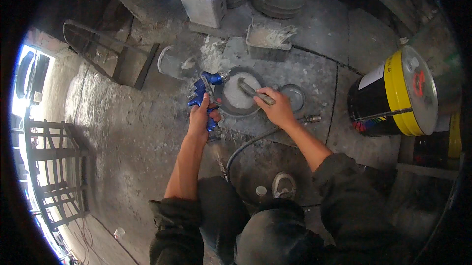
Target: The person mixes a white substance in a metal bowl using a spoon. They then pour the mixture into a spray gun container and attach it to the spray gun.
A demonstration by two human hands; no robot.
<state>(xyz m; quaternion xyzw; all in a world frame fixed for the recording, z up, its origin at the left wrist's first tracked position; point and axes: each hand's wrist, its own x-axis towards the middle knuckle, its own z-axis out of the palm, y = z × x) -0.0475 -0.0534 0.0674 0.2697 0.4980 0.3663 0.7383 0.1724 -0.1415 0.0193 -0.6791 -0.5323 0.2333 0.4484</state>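
Note:
My left hand (200, 113) is closed around the grip of a blue spray gun (198, 89). The gun's front end reaches the left rim of a round grey basin (239, 113). White, foamy-looking liquid (235, 93) fills part of that basin. In my right hand (277, 108) is a paintbrush (265, 98), pinched by its handle. Its head is over or in the white liquid, and how deep it goes I cannot tell. Just right of the basin lies a small round metal lid or dish (294, 98), close to my right hand.
A hose (250, 142) with a metal coupling (313, 118) curves across the stained floor. Behind the basin are a crusted tray (268, 52), a rectangular can (204, 9) and a white tub (169, 61). A black-and-yellow bucket (393, 95) stands right; a metal rack (54, 166) left.

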